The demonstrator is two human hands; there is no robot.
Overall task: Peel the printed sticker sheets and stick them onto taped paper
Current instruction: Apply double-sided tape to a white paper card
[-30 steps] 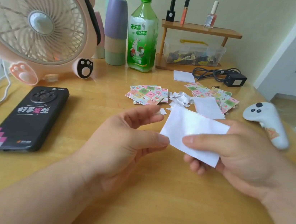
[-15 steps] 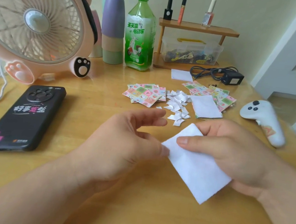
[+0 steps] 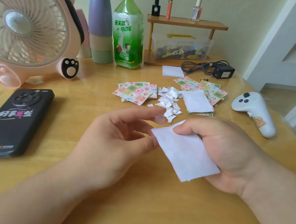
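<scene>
Right hand (image 3: pixel 223 151) grips white sheet (image 3: pixel 183 154), turned since earlier; left hand (image 3: pixel 113 141) unclenched, thumb touching its edge. Peel probably imminent.

Our wooden table (image 3: pixel 148 215) holds a phone (image 3: pixel 10 122) at nine o'clock, sticker sheets (image 3: pixel 134 92) and paper scraps (image 3: pixel 168 99) at twelve, a controller (image 3: pixel 256 112) at two.

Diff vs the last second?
The right hand turned the white sheet and lowered it toward the person, gripping it throughout. The left hand stays at the sheet's left edge, thumb touching. The phone, sticker sheets and paper scraps are unchanged.
</scene>
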